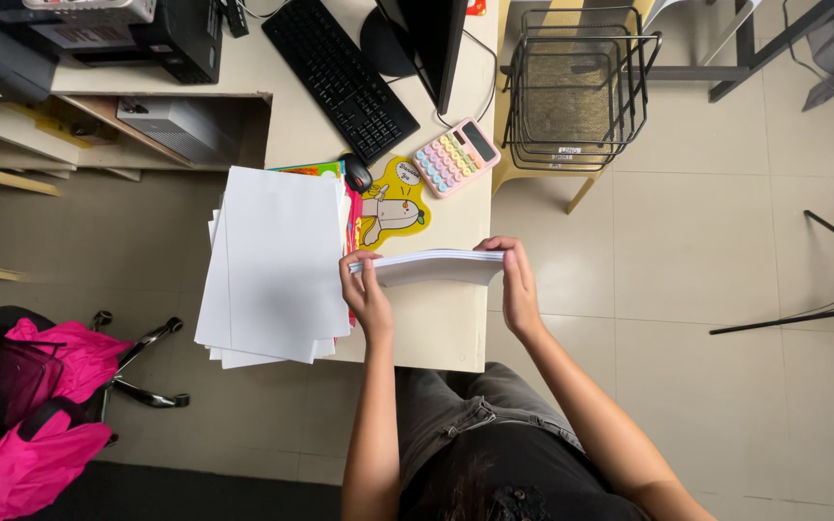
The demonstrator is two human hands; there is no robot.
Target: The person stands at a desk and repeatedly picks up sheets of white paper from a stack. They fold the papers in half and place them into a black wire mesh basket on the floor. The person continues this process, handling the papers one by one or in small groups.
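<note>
Here both hands, the left hand (367, 294) and right hand (516, 282), grip a paper sheaf (436, 265) edge-on over the bench (436, 333); squaring comes first, probably before joining the left stack (277, 260).

Sheaf of white paper (433, 266): thin stack of plain sheets, edges squared, seen nearly edge-on. Held level between both grips, left grip (367, 292) clasping one end, right grip (516, 286) the other. Sheets sag slightly between the two grips. Raised just above the desk (436, 328) edge beneath them.
</note>
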